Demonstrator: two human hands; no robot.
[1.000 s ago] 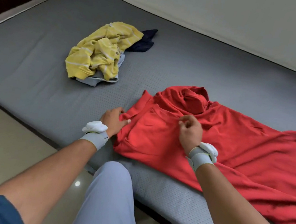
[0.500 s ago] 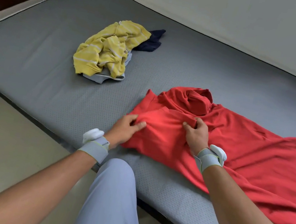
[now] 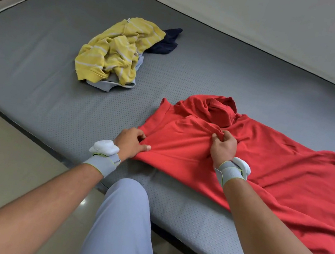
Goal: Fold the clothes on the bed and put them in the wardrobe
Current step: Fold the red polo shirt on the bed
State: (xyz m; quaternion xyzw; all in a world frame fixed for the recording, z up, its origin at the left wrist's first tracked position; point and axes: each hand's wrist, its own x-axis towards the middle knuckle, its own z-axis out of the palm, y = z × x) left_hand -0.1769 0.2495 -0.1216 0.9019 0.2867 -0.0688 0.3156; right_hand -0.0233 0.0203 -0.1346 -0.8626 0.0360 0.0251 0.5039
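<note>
Red shirt (image 3: pixel 254 168): spread on grey bed (image 3: pixel 41 64), near edge. Left hand (image 3: pixel 131 143) pinches sleeve edge; right hand (image 3: pixel 223 146) grips bunched cloth below collar. Advice: pull both points taut, flatten wrinkles before folding. Yellow shirt (image 3: pixel 114 51): crumpled, well apart.

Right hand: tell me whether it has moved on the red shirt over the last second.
Yes. The right hand has crept up the red shirt toward its bunched collar, where it now pinches a fold.
</note>
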